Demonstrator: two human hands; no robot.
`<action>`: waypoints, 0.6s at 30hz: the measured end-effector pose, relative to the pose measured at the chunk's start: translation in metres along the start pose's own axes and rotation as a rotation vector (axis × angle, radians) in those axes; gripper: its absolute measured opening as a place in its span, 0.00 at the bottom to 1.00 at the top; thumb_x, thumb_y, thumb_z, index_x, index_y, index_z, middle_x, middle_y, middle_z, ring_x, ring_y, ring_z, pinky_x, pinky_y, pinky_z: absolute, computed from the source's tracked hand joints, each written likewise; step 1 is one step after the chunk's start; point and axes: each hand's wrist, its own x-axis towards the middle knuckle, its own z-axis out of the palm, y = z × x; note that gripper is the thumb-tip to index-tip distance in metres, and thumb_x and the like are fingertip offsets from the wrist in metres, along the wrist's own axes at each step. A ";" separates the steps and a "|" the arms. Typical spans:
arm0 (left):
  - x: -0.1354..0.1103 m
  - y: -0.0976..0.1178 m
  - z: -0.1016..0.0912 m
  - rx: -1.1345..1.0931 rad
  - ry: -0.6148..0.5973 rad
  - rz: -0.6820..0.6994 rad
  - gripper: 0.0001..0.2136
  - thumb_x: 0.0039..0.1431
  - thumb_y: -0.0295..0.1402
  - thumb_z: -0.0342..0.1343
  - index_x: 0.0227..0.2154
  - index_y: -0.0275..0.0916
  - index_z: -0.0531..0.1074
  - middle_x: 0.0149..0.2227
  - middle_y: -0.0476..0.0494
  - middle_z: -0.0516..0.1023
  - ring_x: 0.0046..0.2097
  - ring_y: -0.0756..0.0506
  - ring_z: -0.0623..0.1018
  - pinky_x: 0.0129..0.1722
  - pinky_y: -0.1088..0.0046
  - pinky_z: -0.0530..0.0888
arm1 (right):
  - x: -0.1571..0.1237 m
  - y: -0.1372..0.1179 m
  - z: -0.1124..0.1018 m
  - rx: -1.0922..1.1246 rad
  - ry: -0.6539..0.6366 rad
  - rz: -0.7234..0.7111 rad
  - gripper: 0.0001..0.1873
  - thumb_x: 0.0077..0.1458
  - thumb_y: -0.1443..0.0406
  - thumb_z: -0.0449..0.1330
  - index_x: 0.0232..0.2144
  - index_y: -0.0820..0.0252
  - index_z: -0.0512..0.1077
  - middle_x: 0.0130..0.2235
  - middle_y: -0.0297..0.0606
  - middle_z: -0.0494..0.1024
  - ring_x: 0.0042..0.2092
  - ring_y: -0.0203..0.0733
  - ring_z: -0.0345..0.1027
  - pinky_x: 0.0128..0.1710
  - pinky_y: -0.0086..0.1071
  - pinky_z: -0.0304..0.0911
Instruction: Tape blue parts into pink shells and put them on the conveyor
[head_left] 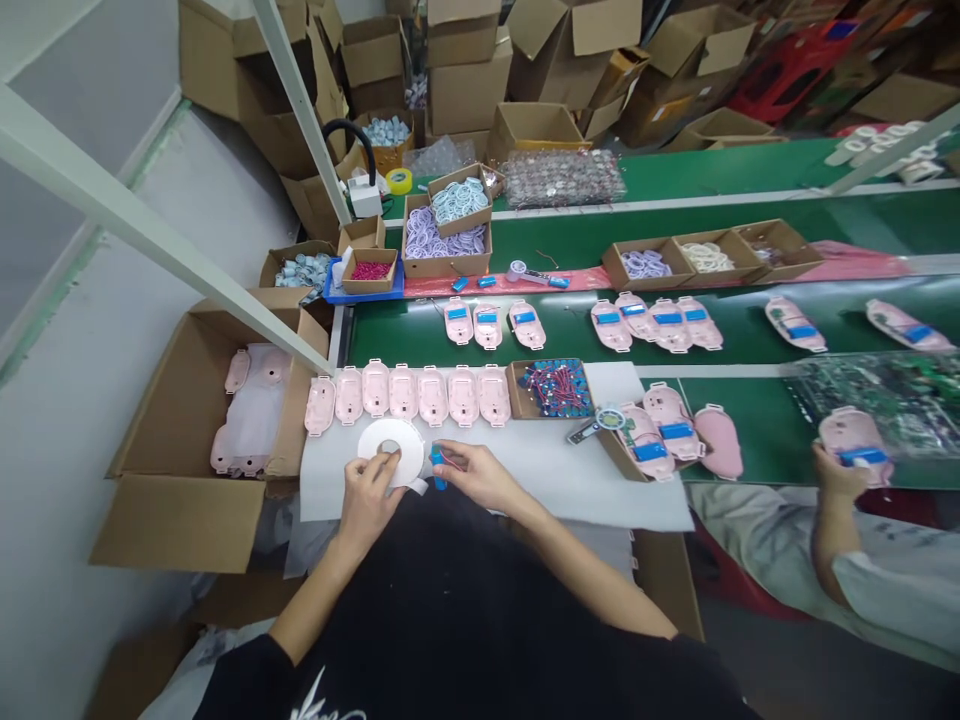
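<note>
My left hand grips a white roll of tape, its fingers closed over the near rim by the core. A short loose end of tape sticks out at the roll's lower right. Just right of it, my right hand pinches a small blue battery with thin red wires, held upright and close to the roll. Behind both hands, several pink plastic shells stand in a row on the white work sheet. A cardboard box of blue batteries with red wires sits at the row's right end.
An open carton with pink shells stands left. On the green conveyor lie pink shells with blue batteries. A small handheld fan lies by a box at right. A co-worker's hand holds another shell. A slanted white post crosses the left.
</note>
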 end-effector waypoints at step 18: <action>0.015 0.020 0.005 0.074 0.029 -0.027 0.22 0.60 0.29 0.61 0.58 0.40 0.76 0.46 0.38 0.81 0.39 0.39 0.69 0.43 0.60 0.69 | 0.018 0.006 0.010 0.404 -0.037 0.057 0.31 0.42 0.56 0.77 0.47 0.61 0.77 0.40 0.35 0.82 0.43 0.42 0.76 0.47 0.36 0.72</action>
